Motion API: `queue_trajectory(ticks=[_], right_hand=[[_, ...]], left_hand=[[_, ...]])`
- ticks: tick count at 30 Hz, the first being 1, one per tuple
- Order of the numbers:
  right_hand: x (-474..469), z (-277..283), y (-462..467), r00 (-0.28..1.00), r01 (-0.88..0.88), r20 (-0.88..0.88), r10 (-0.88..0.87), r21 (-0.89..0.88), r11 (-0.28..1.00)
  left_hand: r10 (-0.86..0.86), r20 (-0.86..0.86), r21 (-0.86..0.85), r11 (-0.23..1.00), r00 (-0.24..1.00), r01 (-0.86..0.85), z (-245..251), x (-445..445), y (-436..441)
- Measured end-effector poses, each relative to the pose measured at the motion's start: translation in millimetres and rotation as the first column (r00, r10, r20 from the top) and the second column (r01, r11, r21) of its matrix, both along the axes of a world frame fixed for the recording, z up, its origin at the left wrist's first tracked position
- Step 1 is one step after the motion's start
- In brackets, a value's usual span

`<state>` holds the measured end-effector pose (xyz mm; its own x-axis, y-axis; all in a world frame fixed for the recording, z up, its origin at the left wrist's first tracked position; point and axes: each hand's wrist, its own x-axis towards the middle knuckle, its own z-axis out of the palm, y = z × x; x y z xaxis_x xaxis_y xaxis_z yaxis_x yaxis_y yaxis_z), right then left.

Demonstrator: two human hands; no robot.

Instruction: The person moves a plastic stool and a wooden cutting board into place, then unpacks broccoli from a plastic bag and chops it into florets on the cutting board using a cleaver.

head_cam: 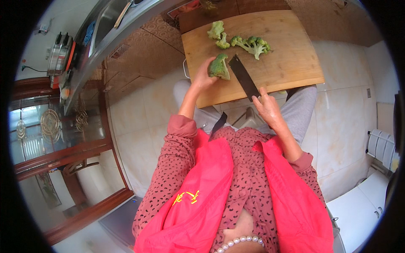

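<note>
My left hand grips a large piece of broccoli, its pale cut side facing right, above the left part of a wooden cutting board. In my right hand is a kitchen cleaver with a dark, broad blade. The blade slants up and left over the board, its far end just right of the broccoli and apart from it. Beyond my hands lie a branching broccoli floret, a small floret and a pale green broccoli piece.
The board sits just above my knees in grey trousers. A metal-edged counter with a sink runs along the upper left, bearing a steel pot. White cabinets stand at lower right, a white rack above them. Pale tiles cover the floor.
</note>
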<state>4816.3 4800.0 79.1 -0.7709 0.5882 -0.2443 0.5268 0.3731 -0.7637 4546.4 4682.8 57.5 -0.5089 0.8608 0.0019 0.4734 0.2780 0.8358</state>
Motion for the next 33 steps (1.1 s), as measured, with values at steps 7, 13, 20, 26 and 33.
queue_trajectory(ticks=[7,13,20,26,33], right_hand=[[-8.6,0.8,-10.0,0.999,-0.03,-0.033,0.033,0.085,0.996],[-13.7,4.2,-3.5,0.998,-0.058,-0.013,0.059,0.049,0.997],[-21.9,34.7,19.8,0.994,-0.095,0.026,0.105,-0.257,0.962],[-37.3,25.9,6.2,0.993,-0.11,0.036,0.111,-0.028,0.994],[-34.8,-8.9,-6.6,0.994,0.112,0.056,-0.099,-0.35,0.93]], left_hand=[[0.022,-0.032,0.001,1.0,0.999,-0.022,4.7,3.2,-1.6],[0.016,-0.079,-0.014,1.0,0.997,-0.017,8.3,4.8,-2.8],[0.045,-0.077,-0.013,0.999,0.996,-0.046,12.5,11.2,-4.5],[0.045,-0.136,0.048,0.998,0.99,-0.039,-0.9,8.0,-5.6],[0.038,-0.156,0.044,0.999,0.987,-0.031,9.2,3.2,0.3]])
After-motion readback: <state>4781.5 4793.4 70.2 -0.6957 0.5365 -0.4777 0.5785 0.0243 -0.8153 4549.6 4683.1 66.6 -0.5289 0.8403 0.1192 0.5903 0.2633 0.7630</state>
